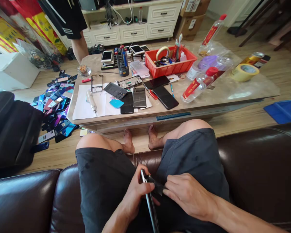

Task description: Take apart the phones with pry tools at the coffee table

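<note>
I sit on a dark leather sofa (257, 161) with both hands in my lap. My left hand (135, 194) is wrapped round a thin phone (150, 204) held on edge, its metal rim facing up. My right hand (186, 194) pinches a black strip or film (157, 186) that sticks out from the phone's upper side. The hands nearly touch over my dark shorts.
A low table (232, 94) in front of my knees holds several phones, phone parts, white paper, a red tray (171, 64), two plastic bottles and tape rolls. A heap of phones (57, 103) lies on the floor at left. Another person's leg (79, 47) stands behind the table.
</note>
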A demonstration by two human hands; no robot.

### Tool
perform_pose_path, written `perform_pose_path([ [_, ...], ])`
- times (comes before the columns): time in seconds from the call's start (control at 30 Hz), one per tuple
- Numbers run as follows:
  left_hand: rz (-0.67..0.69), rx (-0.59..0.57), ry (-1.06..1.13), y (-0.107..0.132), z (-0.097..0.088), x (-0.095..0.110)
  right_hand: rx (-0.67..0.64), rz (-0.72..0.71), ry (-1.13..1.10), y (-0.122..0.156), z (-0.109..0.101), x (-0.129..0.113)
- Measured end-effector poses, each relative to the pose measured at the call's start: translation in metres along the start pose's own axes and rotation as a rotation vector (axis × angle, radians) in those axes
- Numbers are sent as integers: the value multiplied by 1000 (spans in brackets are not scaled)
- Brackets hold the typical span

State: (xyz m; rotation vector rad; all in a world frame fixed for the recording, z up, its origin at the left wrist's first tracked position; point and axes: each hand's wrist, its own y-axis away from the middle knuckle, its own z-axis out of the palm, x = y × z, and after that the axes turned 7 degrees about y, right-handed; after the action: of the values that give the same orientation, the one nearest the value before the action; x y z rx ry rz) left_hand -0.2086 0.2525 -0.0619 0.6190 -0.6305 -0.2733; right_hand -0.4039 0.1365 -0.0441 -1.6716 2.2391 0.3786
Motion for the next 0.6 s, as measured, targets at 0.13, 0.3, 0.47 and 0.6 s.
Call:
perform_pose_path([
  [0.13, 6, 21, 77, 8, -6, 3, -76, 114, -88, -4, -5, 0],
  [0.3, 84, 45, 87, 5, -2, 5, -103, 341, -421, -32, -28, -14],
  [0.47, 99, 63, 72, 2, 0, 11, -155, 512, -554, -52, -30, -30],
  [0.6, 107, 100, 103, 2, 0, 16, -89, 582, -561, -57, -10, -32],
])
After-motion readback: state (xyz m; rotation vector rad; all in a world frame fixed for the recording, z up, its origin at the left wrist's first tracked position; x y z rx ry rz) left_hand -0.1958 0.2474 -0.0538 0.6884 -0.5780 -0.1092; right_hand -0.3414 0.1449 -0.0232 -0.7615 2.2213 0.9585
